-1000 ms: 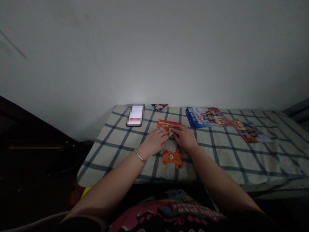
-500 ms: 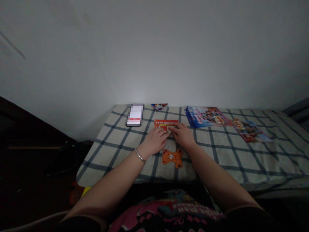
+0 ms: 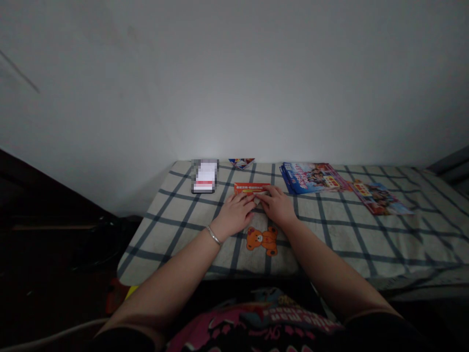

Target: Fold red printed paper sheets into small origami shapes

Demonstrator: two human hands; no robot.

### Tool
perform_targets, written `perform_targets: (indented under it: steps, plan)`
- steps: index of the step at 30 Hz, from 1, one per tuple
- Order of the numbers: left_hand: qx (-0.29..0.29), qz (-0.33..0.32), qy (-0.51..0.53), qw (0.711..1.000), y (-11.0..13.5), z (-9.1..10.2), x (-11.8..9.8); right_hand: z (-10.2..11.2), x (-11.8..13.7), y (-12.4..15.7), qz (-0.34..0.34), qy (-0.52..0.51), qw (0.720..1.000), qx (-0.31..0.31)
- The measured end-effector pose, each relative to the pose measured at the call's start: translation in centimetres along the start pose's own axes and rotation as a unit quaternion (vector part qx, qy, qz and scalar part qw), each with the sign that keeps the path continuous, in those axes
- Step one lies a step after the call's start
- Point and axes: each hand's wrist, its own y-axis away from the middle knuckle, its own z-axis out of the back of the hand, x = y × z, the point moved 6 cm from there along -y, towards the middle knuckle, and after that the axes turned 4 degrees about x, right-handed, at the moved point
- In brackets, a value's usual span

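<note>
Both hands down flat on checked cloth (image 3: 330,230): L hand (image 3: 236,215) & R hand (image 3: 278,208) side by side, fingers stretched out & pressing near edge of folded red paper (image 3: 252,187), not curled round it. Paper lies mid-cloth, just beyond bear print (image 3: 262,239), w/ phone (image 3: 205,176) to its L & small folded paper (image 3: 242,162) behind it by wall. Blue flyer (image 3: 311,177) & red flyer (image 3: 381,198) lie off to R; bracelet (image 3: 212,235) on L wrist.

The near part of the red paper (image 3: 252,187) lies hidden under the left hand (image 3: 234,215) and right hand (image 3: 279,208); its print is too small to read; the phone (image 3: 205,176) screen is blurred out; the checked cloth (image 3: 366,234) runs off the right edge.
</note>
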Motion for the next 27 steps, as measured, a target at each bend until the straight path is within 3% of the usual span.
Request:
perform_targets:
  steps: [9,27]
  plan:
    - [0.013,0.001,0.001,1.0,-0.1,0.3,-0.2,0.7,0.8,1.0,0.051,-0.005,0.999,0.006]
    - [0.022,-0.017,0.0,1.0,0.0,-0.3,-0.2,0.8,1.0,1.1,0.042,-0.026,0.998,0.037]
